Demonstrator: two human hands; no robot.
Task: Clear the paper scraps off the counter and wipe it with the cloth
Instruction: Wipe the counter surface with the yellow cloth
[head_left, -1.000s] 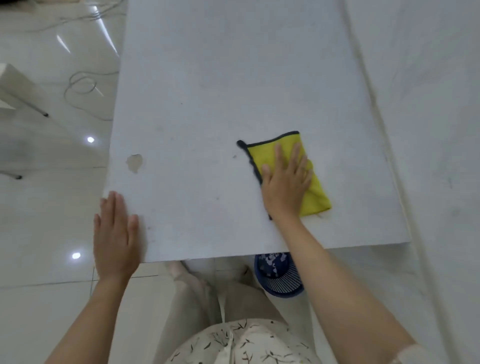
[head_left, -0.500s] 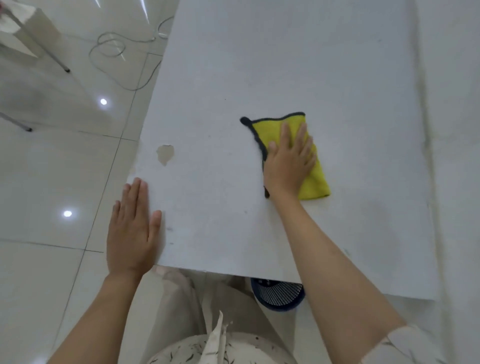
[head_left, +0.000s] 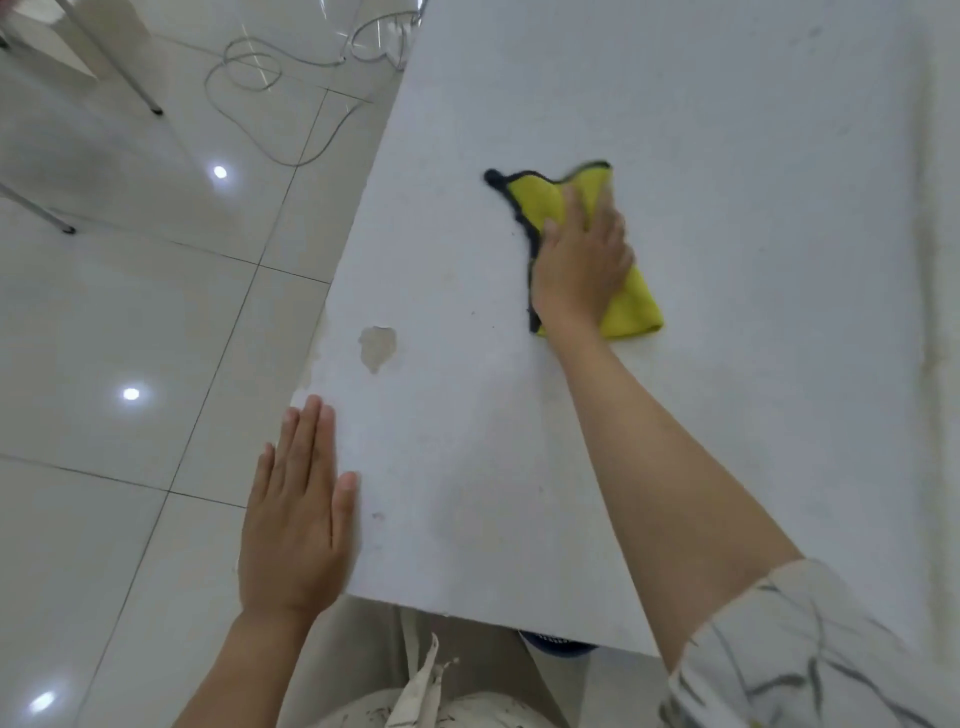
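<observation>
A folded yellow cloth with a dark edge lies on the white counter, near its middle. My right hand presses flat on the cloth, fingers pointing away, and covers most of it. My left hand rests flat and empty at the counter's near left corner, fingers together. No paper scraps show on the counter. A few tiny dark specks lie beside the cloth.
A chipped beige patch marks the counter near its left edge. A blue bin peeks from under the near edge. A white cable loops on the tiled floor at left, by metal furniture legs. A white wall runs along the right.
My right hand has pushed the cloth further away across the counter, and its far corner has bunched up. My left hand stays at the corner. The view has swung left.
</observation>
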